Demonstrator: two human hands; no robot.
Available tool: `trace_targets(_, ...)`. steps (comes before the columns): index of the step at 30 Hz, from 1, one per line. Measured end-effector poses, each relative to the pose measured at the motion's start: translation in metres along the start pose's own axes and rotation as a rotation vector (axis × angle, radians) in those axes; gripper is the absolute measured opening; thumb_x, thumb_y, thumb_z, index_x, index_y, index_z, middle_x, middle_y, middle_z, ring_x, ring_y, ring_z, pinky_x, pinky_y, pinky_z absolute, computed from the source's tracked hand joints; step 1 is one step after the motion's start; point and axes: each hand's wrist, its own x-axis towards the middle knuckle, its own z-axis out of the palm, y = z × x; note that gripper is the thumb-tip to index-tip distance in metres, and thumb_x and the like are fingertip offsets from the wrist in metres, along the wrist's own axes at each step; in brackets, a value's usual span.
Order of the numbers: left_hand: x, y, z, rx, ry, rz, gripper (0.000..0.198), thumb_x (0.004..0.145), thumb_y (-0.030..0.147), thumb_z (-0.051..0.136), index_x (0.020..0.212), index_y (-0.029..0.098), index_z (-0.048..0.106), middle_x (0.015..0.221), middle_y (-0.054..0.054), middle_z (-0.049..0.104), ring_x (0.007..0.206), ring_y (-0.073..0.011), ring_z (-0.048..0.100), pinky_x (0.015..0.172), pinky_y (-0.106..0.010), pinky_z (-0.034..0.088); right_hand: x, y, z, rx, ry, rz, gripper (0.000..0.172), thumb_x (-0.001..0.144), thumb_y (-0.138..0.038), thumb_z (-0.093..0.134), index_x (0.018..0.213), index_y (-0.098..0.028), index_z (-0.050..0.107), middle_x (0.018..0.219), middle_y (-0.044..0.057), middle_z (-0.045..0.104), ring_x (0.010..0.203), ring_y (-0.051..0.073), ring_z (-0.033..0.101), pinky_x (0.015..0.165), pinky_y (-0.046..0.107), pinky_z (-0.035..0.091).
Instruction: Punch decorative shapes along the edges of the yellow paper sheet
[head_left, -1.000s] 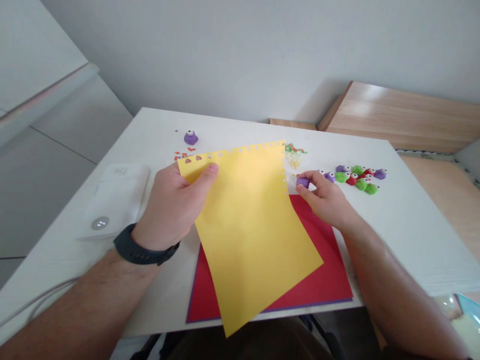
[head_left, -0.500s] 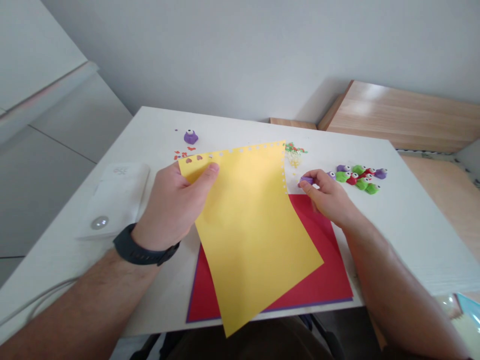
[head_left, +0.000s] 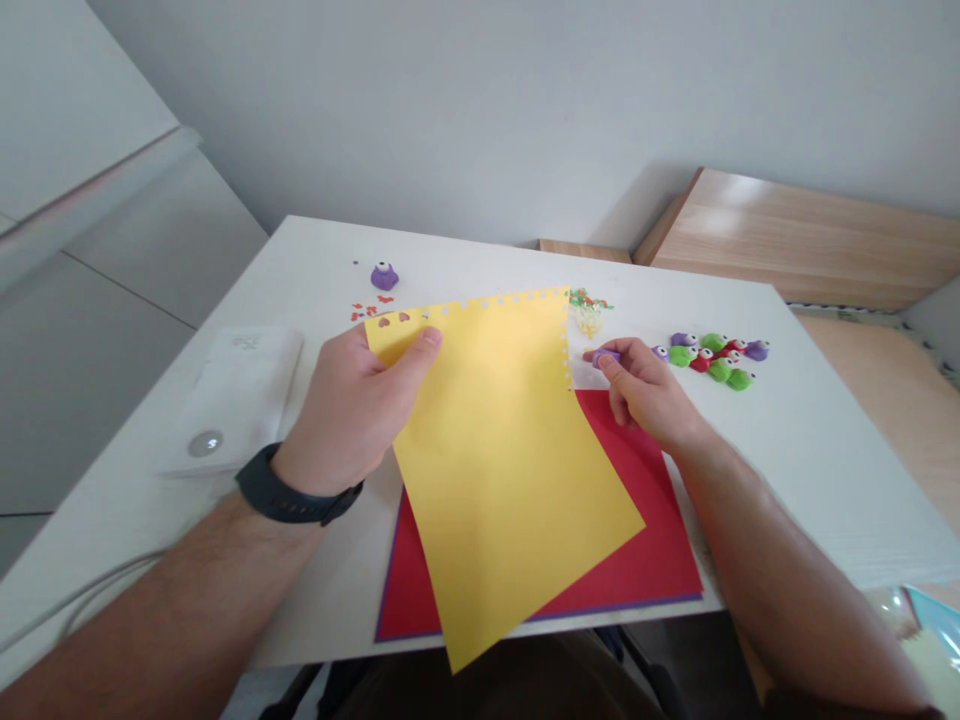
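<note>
My left hand [head_left: 360, 405], with a dark band on its wrist, pinches the upper left corner of a yellow sheet of paper [head_left: 510, 450], thumb on top. Small punched holes run along the sheet's top edge and upper right edge; heart-shaped ones show near the thumb. Just right of the sheet, my right hand [head_left: 649, 390] grips a small purple craft punch [head_left: 606, 357] between thumb and fingers. A gap shows between punch and paper. Underneath the yellow sheet lies red paper [head_left: 637, 570], with a purple edge below it.
Several green, red and purple craft punches [head_left: 720, 360] cluster at right; another purple punch [head_left: 385, 276] stands at the back left. Punched bits lie in red [head_left: 367, 310], green [head_left: 589, 298] and pale yellow [head_left: 589, 322] groups. A white box-like device [head_left: 236, 400] sits at left.
My right hand has shifted slightly left with the purple craft punch, turning it a little toward the yellow sheet's edge. My left hand keeps its hold; the view has moved slightly.
</note>
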Motion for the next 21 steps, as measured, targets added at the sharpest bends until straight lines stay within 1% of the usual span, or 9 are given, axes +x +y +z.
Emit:
trace_targets(3,0.000,-0.001,-0.002,-0.007,-0.011,0.002,0.042,0.095,0.047,0.069,0.125,0.018,0.077,0.122,-0.011,0.080,0.104,-0.0294,0.076,0.089,-0.041,0.062,0.000,-0.001,0.001,0.058,-0.005,-0.001,0.038,0.098,-0.061,0.060,0.112,-0.026,0.053,0.069,-0.007,0.061,0.034,0.009,0.042,0.037,0.026,0.028)
trace_targets(6,0.001,-0.001,-0.002,-0.012,-0.012,-0.023,0.039,0.092,0.047,0.072,0.121,0.021,0.078,0.122,-0.009,0.080,0.105,-0.0305,0.076,0.089,-0.039,0.062,0.000,-0.001,0.001,0.052,0.024,0.006,0.038,0.098,-0.061,0.061,0.113,-0.026,0.054,0.059,-0.009,0.054,0.034,0.010,0.040,0.037,0.026,0.028)
trace_targets(8,0.002,-0.001,-0.002,-0.011,-0.017,-0.029,0.037,0.090,0.046,0.073,0.118,0.021,0.078,0.122,-0.008,0.080,0.104,-0.0308,0.076,0.088,-0.038,0.062,0.001,0.000,0.000,0.037,0.030,0.018,0.038,0.098,-0.061,0.061,0.113,-0.026,0.055,0.055,-0.010,0.052,0.034,0.010,0.039,0.037,0.026,0.028)
trace_targets(10,0.003,-0.002,-0.002,0.000,-0.021,-0.015,0.035,0.090,0.045,0.074,0.115,0.022,0.079,0.122,-0.008,0.080,0.102,-0.0306,0.076,0.088,-0.039,0.063,0.001,0.001,0.000,0.041,0.052,0.012,0.039,0.097,-0.062,0.062,0.112,-0.026,0.055,0.059,-0.009,0.055,0.034,0.010,0.041,0.037,0.025,0.028)
trace_targets(12,0.003,-0.003,-0.002,0.008,-0.026,-0.004,0.034,0.091,0.046,0.073,0.114,0.022,0.079,0.121,-0.008,0.081,0.101,-0.0301,0.077,0.086,-0.039,0.063,0.001,0.000,0.000,0.075,0.090,-0.017,0.041,0.095,-0.063,0.063,0.112,-0.026,0.055,0.073,-0.005,0.063,0.035,0.009,0.043,0.035,0.025,0.028)
trace_targets(14,0.003,-0.004,-0.002,0.008,-0.024,0.000,0.033,0.092,0.047,0.072,0.113,0.023,0.080,0.119,-0.008,0.081,0.102,-0.0292,0.077,0.085,-0.039,0.063,0.001,-0.002,0.000,0.104,0.120,-0.030,0.043,0.094,-0.063,0.065,0.112,-0.026,0.056,0.086,-0.002,0.068,0.038,0.008,0.046,0.035,0.025,0.028)
trace_targets(15,0.003,-0.004,-0.002,0.009,-0.023,0.001,0.033,0.092,0.047,0.072,0.113,0.023,0.079,0.117,-0.008,0.081,0.102,-0.0287,0.077,0.085,-0.039,0.063,0.001,-0.003,0.000,0.101,0.131,-0.026,0.043,0.093,-0.062,0.066,0.113,-0.025,0.057,0.087,-0.001,0.068,0.039,0.008,0.046,0.036,0.025,0.030)
trace_targets(18,0.003,-0.003,-0.002,0.026,-0.018,0.010,0.032,0.092,0.046,0.072,0.112,0.023,0.079,0.115,-0.008,0.081,0.103,-0.0274,0.077,0.089,-0.040,0.062,0.000,-0.003,-0.004,0.008,0.167,-0.016,0.046,0.090,-0.059,0.070,0.118,-0.023,0.062,0.078,-0.002,0.066,0.044,0.009,0.049,0.041,0.026,0.036)
trace_targets(21,0.004,-0.004,-0.002,0.025,-0.025,-0.005,0.029,0.090,0.045,0.071,0.108,0.023,0.079,0.112,-0.008,0.082,0.101,-0.0287,0.077,0.091,-0.042,0.062,0.000,0.002,-0.012,-0.146,0.197,-0.075,0.051,0.090,-0.061,0.068,0.124,-0.022,0.065,0.076,0.000,0.065,0.050,0.012,0.053,0.045,0.026,0.040)
